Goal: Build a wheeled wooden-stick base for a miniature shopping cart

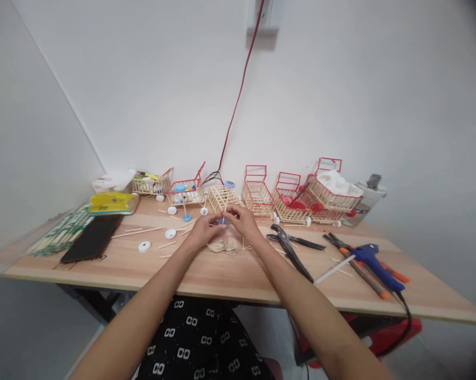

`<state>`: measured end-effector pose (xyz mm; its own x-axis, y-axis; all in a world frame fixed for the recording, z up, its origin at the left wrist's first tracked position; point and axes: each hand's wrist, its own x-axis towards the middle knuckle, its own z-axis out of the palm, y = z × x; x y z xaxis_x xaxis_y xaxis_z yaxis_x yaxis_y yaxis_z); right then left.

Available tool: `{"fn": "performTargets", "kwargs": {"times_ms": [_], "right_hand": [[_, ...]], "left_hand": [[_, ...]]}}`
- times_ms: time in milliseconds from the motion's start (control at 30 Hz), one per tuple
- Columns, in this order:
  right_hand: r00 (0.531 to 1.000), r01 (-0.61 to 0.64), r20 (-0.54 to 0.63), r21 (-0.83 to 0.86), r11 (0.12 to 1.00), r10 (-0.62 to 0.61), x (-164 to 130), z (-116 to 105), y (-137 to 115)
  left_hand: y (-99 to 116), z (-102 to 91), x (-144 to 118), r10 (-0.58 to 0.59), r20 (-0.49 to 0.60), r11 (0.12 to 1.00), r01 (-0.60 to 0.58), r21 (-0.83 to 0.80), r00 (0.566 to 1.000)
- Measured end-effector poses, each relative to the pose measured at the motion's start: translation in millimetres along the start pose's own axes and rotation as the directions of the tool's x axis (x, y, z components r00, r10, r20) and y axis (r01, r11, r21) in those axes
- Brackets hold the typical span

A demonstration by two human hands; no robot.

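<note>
You're at a hobby craft bench, wooden table (pixel 230 277) against bare white walls, stick-built baskets (pixel 257 198) lined up, blue glue gun (pixel 374 258), pliers (pixel 287 245), loose sticks and bottle caps (pixel 144 246) scattered about.

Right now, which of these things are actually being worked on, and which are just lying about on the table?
In hand:
left hand
right hand
small blue plastic cap
thin wooden stick

Lying about:
blue glue gun
black pliers
black phone
yellow packet
red-framed stick baskets

Partial dark lettering "CK" on white-grey container (pixel 365 203) at far right; nothing else legible.
</note>
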<state>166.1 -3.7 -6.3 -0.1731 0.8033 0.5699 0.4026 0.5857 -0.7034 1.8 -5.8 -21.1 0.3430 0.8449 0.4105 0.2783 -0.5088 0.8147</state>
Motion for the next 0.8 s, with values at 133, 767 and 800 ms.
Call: {"fn": "performTargets", "kwargs": {"times_ms": [133,767,800], "right_hand": [[1.0,0.0,0.014,0.006,1.0,0.0,-0.2,-0.3,-1.7],[1.0,-0.009,0.028,0.016,1.0,0.008,0.5,0.2,1.2],[0.999,-0.012,0.032,0.017,1.0,0.011,0.7,0.1,1.7]], "left_hand": [[0.3,0.0,-0.1,-0.017,-0.008,1.0,0.017,0.008,1.0],[6.9,2.0,-3.9,-0.011,0.072,0.998,0.015,-0.053,0.997],[7.8,2.1,-4.2,-0.01,0.075,0.998,0.014,-0.057,0.997]]}}
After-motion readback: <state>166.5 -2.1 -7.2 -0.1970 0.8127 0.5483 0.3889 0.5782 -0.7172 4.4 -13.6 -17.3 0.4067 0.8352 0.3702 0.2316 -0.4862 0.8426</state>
